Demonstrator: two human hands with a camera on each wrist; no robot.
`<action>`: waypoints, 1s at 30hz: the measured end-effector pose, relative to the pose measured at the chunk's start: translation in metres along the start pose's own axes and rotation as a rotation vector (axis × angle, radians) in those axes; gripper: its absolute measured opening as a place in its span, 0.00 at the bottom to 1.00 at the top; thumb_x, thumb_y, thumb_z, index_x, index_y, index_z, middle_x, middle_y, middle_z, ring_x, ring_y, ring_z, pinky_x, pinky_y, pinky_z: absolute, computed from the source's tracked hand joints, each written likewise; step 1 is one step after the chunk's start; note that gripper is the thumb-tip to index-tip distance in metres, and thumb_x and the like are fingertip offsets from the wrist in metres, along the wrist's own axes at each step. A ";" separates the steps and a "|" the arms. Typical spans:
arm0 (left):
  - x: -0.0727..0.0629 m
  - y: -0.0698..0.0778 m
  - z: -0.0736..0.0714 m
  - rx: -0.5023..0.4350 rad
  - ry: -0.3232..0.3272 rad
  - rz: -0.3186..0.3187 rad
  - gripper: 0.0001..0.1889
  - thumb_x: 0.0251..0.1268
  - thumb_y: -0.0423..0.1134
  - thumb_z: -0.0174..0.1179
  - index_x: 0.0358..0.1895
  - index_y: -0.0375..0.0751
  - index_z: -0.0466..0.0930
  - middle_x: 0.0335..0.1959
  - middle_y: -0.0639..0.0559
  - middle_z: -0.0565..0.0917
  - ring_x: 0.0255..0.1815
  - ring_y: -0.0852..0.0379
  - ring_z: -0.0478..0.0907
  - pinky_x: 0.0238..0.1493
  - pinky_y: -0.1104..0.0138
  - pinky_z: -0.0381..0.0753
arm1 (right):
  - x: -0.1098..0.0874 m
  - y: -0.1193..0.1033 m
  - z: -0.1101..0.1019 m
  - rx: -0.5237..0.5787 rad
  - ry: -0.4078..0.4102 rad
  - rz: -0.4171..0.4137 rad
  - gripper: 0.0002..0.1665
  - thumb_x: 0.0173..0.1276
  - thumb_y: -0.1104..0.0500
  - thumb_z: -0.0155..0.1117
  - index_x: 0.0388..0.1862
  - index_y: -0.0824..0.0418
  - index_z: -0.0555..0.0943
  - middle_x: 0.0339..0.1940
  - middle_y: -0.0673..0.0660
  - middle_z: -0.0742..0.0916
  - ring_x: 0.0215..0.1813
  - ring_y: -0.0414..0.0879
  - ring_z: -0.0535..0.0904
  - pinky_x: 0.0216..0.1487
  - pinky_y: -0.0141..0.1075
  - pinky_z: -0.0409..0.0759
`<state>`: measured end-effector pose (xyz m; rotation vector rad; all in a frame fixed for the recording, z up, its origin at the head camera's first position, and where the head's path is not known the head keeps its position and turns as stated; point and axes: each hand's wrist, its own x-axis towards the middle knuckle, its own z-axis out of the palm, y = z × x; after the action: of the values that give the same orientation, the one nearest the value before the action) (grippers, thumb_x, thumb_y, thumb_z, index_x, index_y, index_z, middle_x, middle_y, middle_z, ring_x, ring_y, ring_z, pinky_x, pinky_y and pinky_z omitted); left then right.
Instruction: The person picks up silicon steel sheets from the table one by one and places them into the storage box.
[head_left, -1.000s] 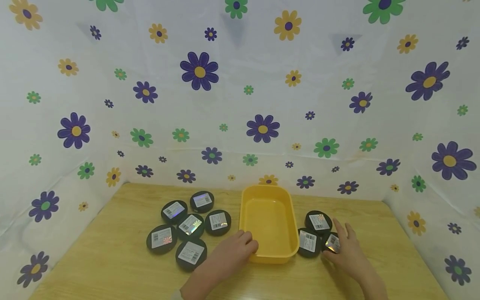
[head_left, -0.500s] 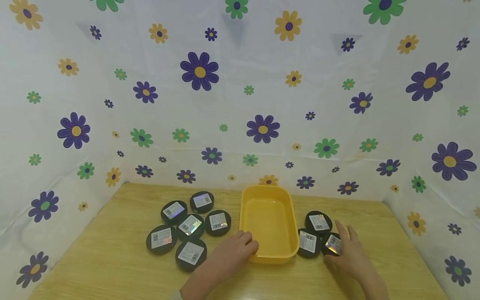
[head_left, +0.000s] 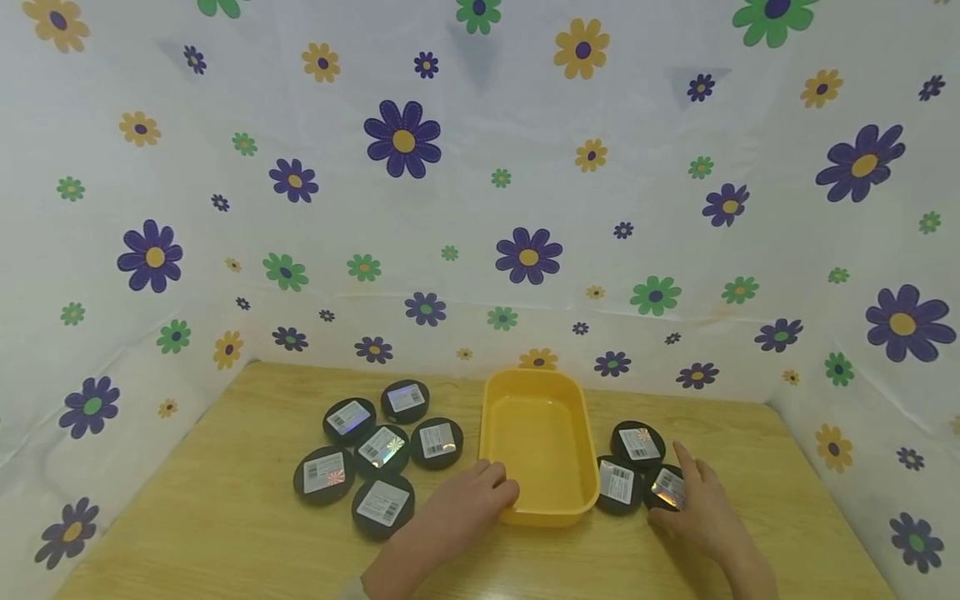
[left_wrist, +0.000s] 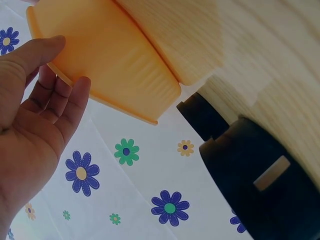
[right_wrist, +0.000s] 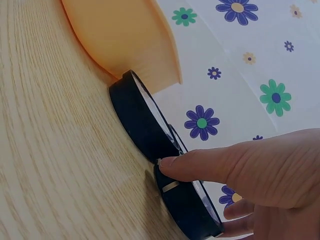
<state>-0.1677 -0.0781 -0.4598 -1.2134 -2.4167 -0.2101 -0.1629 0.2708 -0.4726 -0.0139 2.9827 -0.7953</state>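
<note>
My left hand (head_left: 467, 510) pinches the near left rim of a yellow plastic tub (head_left: 540, 462). In the left wrist view, the thumb lies against the tub's outer wall (left_wrist: 95, 45) with the fingers curled over the rim. My right hand (head_left: 701, 508) holds a flat round black case (head_left: 663, 487) with a white barcode label, resting on the table. Its thumb presses the case's near edge in the right wrist view, while the fingers reach around the far side. Two similar cases, one behind (head_left: 637, 443) and one to the left (head_left: 618, 485), sit beside it.
Several more round black cases (head_left: 382, 450) lie label up on the wooden table (head_left: 247, 500), left of the tub. A white cloth (head_left: 465, 208) printed with flowers hangs around the back and sides.
The head view has shifted very slightly. Both hands keep their places, with the right fingers barely adjusted around the case; the tub and the other cases stay put.
</note>
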 end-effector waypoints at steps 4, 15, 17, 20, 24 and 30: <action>0.000 0.000 -0.001 -0.005 -0.001 0.000 0.13 0.52 0.31 0.69 0.34 0.48 0.74 0.29 0.57 0.69 0.31 0.59 0.70 0.29 0.74 0.70 | 0.001 0.001 0.001 -0.010 0.003 0.000 0.65 0.51 0.53 0.79 0.76 0.72 0.48 0.61 0.86 0.69 0.58 0.77 0.71 0.57 0.66 0.71; 0.000 0.000 0.001 -0.022 -0.016 -0.010 0.13 0.53 0.32 0.70 0.34 0.49 0.74 0.30 0.58 0.69 0.31 0.60 0.69 0.29 0.75 0.69 | 0.002 0.008 0.004 0.013 0.001 0.008 0.64 0.52 0.51 0.79 0.76 0.72 0.49 0.59 0.84 0.71 0.52 0.70 0.76 0.53 0.63 0.75; 0.000 0.000 0.000 -0.024 -0.024 -0.013 0.12 0.54 0.32 0.69 0.34 0.49 0.74 0.30 0.58 0.69 0.31 0.60 0.69 0.30 0.76 0.69 | 0.002 0.008 0.003 0.019 0.001 0.008 0.65 0.52 0.51 0.79 0.76 0.72 0.50 0.59 0.85 0.71 0.52 0.70 0.76 0.53 0.63 0.75; 0.000 0.000 0.000 -0.022 -0.031 -0.013 0.12 0.54 0.32 0.68 0.34 0.49 0.74 0.30 0.58 0.69 0.31 0.60 0.69 0.30 0.76 0.68 | 0.001 0.007 0.001 0.020 0.001 0.005 0.65 0.51 0.50 0.79 0.76 0.72 0.50 0.58 0.84 0.71 0.50 0.68 0.77 0.53 0.63 0.75; 0.000 0.000 0.000 -0.024 -0.038 -0.015 0.11 0.55 0.32 0.68 0.34 0.49 0.74 0.30 0.58 0.69 0.31 0.60 0.69 0.31 0.76 0.68 | 0.001 0.005 -0.001 0.021 -0.003 0.010 0.65 0.51 0.50 0.80 0.76 0.72 0.51 0.57 0.84 0.72 0.48 0.64 0.77 0.52 0.61 0.76; 0.001 0.000 0.000 -0.026 -0.032 -0.014 0.12 0.54 0.32 0.69 0.34 0.50 0.74 0.30 0.59 0.69 0.31 0.60 0.69 0.31 0.76 0.68 | 0.001 0.004 -0.002 0.027 -0.012 0.032 0.65 0.50 0.51 0.80 0.76 0.72 0.51 0.57 0.83 0.72 0.49 0.64 0.77 0.53 0.61 0.75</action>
<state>-0.1683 -0.0779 -0.4599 -1.2201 -2.4582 -0.2281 -0.1642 0.2752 -0.4727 0.0300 2.9526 -0.8280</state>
